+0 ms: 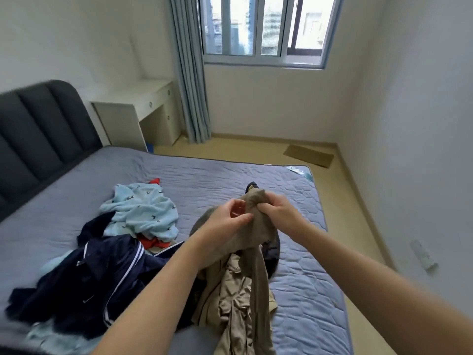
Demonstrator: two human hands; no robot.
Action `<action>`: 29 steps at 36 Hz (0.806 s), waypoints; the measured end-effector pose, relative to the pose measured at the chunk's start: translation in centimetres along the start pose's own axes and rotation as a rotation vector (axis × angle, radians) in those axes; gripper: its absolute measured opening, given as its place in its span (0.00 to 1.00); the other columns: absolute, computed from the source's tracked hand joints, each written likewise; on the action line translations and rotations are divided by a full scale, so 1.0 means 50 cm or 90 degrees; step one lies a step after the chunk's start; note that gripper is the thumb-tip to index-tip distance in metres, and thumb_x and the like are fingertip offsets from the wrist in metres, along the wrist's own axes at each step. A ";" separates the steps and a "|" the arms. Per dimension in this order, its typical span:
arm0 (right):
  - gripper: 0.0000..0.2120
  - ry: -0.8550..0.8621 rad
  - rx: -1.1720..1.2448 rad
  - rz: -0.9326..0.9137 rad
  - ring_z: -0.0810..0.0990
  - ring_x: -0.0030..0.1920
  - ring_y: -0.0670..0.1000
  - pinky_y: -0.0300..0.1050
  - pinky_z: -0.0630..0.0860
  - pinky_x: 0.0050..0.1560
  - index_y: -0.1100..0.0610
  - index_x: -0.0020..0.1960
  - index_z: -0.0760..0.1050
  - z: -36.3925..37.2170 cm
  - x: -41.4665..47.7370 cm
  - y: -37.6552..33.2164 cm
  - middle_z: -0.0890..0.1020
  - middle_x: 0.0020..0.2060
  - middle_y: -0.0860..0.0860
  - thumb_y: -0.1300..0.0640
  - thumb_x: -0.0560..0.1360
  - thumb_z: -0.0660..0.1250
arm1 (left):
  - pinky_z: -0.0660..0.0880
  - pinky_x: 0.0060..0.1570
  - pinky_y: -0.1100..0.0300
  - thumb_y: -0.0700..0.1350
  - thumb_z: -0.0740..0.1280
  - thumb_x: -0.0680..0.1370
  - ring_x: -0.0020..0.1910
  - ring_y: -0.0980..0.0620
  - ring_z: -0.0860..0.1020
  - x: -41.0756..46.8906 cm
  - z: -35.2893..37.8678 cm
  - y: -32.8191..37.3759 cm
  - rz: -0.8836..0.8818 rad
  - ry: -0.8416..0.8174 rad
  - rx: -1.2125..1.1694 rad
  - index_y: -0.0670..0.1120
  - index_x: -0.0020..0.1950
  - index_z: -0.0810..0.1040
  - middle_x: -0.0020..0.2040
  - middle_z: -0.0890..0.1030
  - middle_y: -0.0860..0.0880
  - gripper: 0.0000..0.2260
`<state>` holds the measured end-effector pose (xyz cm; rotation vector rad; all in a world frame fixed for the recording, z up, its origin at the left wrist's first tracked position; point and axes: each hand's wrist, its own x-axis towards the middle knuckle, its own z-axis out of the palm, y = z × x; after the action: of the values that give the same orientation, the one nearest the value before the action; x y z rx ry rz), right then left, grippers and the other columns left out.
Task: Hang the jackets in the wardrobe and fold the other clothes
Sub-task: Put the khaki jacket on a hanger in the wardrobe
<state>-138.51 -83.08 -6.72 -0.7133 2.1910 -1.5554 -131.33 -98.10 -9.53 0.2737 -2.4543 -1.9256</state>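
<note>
Both my hands hold up a thin taupe garment (258, 265) above the bed; its long narrow legs hang down toward me. My left hand (225, 224) pinches its upper edge from the left, and my right hand (279, 211) bunches the top in a fist. Under it lies a crumpled khaki jacket (230, 298) over a dark grey garment (272, 254). A navy track jacket with white stripes (89, 280) is heaped at the left. Behind it lies a light blue patterned cloth (143, 211) with a red piece (151, 243) beneath.
The clothes lie on a bed with a grey-blue quilted cover (302, 290) and a dark padded headboard (38, 129). A white desk (138, 111) stands by the curtain (190, 73) under the window. Flat cardboard (308, 155) lies on the floor by the far wall.
</note>
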 end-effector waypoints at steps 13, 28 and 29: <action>0.10 0.134 0.208 -0.183 0.76 0.36 0.43 0.34 0.73 0.39 0.58 0.45 0.76 -0.036 -0.014 -0.190 0.78 0.36 0.50 0.68 0.79 0.59 | 0.70 0.33 0.62 0.33 0.60 0.75 0.32 0.61 0.73 -0.040 -0.043 0.126 0.270 0.309 0.054 0.52 0.41 0.75 0.32 0.76 0.56 0.14; 0.09 0.081 0.399 -0.067 0.80 0.34 0.48 0.39 0.79 0.33 0.60 0.51 0.78 -0.149 0.020 -0.280 0.82 0.34 0.53 0.55 0.78 0.64 | 0.66 0.38 0.58 0.34 0.59 0.75 0.36 0.53 0.71 0.022 -0.247 0.412 0.390 0.267 0.253 0.46 0.34 0.73 0.32 0.74 0.50 0.12; 0.09 0.091 0.382 -0.089 0.80 0.38 0.49 0.41 0.80 0.37 0.60 0.54 0.77 -0.160 0.024 -0.289 0.81 0.38 0.54 0.56 0.78 0.63 | 0.66 0.37 0.59 0.33 0.59 0.76 0.37 0.53 0.72 0.022 -0.259 0.426 0.394 0.274 0.250 0.47 0.34 0.74 0.32 0.75 0.51 0.14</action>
<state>-141.15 -81.51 9.56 -0.5776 1.6340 -2.2431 -133.70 -105.86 14.09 -0.0690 -2.2336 -1.0199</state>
